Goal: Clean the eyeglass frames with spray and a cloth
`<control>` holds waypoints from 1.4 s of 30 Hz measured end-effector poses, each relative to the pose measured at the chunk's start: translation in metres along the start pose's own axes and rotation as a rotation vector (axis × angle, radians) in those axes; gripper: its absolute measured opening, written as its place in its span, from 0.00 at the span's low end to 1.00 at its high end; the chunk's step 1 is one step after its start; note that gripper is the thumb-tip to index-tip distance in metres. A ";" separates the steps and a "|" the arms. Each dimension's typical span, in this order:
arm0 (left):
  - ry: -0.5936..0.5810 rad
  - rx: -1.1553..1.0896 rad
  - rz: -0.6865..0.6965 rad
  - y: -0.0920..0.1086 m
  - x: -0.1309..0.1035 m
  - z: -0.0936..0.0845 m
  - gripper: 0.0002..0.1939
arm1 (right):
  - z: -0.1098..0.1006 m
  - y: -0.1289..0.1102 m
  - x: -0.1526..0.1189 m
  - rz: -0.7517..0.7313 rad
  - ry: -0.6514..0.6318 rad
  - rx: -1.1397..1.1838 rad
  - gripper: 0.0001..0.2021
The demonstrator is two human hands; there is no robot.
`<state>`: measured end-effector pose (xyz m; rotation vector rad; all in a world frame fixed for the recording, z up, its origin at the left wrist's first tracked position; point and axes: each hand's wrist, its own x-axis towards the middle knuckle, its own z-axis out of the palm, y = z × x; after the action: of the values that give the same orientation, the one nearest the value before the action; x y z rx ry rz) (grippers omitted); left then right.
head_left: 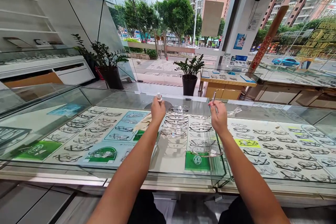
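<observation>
Bare forearms (126, 178) extend over a glass display case (183, 179), the left hand (158, 111) gripping a small white bottle (159, 97), the right hand (218, 116) pinching thin-framed glasses (214, 95) above the top. A beige cloth (143, 123) lies partly behind the left forearm; rows of eyeglasses (176, 122) line the case, potted plants (189, 73) beyond.

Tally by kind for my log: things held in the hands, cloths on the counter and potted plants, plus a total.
White bottle, in left hand: 1
Eyeglasses, in right hand: 1
Tan cloth: 1
Potted plants (left plant, middle plant): 2
Total: 5
</observation>
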<state>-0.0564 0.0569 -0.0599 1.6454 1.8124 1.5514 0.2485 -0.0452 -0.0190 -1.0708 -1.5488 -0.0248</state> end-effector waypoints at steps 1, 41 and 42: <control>-0.009 -0.091 0.041 0.008 -0.002 0.000 0.16 | 0.000 -0.002 0.000 0.005 0.003 0.013 0.15; -0.607 -0.542 0.143 0.092 -0.079 0.009 0.35 | 0.009 -0.054 -0.020 0.262 -0.722 0.734 0.19; -0.607 -0.536 0.145 0.092 -0.078 0.009 0.35 | 0.009 -0.053 -0.019 0.266 -0.714 0.736 0.19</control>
<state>0.0289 -0.0215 -0.0257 1.7312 0.8966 1.2396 0.2066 -0.0824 -0.0090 -0.6894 -1.7838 1.1292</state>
